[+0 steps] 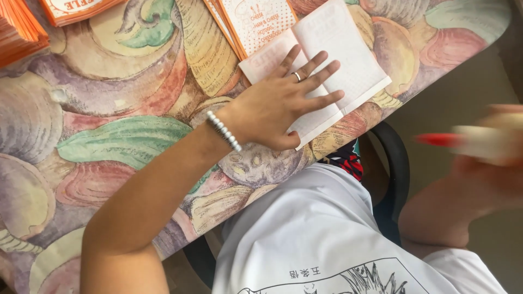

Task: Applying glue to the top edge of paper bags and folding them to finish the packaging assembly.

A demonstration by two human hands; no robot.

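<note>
The left hand (283, 103) lies flat with fingers spread on a pale pink, folded paper sheet (338, 49), seemingly to pin it still on the bench (109, 109) with its colourful shell-pattern cloth. The right hand (485, 163), blurred and well off the bench's edge, is closed around a white marker with a red tip (463, 140). The sheet sits close to the bench's near edge, orange printed leaflets (245, 22) touching it behind; open cloth lies leftward.

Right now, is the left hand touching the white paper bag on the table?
Touching. The head view shows the left hand lying flat, palm down, fingers spread, on the white paper bag, with no gap visible.
</note>
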